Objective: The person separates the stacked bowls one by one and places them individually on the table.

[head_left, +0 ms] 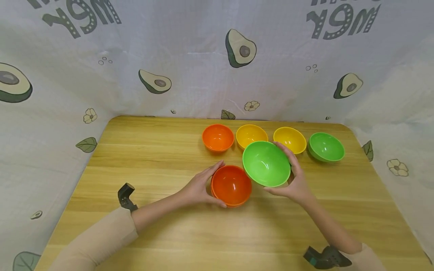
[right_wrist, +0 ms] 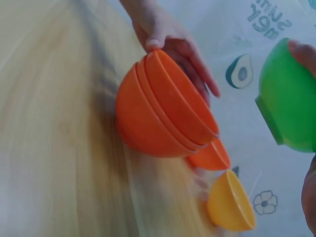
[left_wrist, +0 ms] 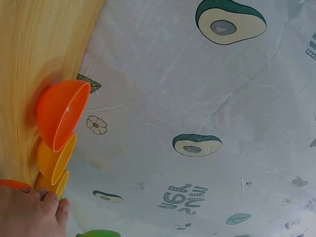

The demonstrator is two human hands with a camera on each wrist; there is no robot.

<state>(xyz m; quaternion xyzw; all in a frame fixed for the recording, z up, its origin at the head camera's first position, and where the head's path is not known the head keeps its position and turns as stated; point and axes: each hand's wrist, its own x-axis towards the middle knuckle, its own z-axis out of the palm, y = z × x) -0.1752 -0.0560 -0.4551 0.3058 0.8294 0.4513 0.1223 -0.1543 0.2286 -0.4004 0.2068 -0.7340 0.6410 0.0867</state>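
Head: right hand (head_left: 297,184), fingers grasping green bowl (head_left: 266,163), above counter (head_left: 149,162). Left hand (head_left: 196,188), fingers grasping orange stack (head_left: 231,186); base hidden. Bowl close beside stack; we judge sideways knock could jolt it or slip smooth rim loose.

Left wrist: we can't tell grasp; back-row orange bowl (left_wrist: 61,116) in profile.

Right wrist: we see 2+ nested orange rims, green bowl's foot, both hidden from head.

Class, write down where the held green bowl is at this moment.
In the head view, the held green bowl is right of centre, above the table in the right hand, just right of the nested orange bowls.
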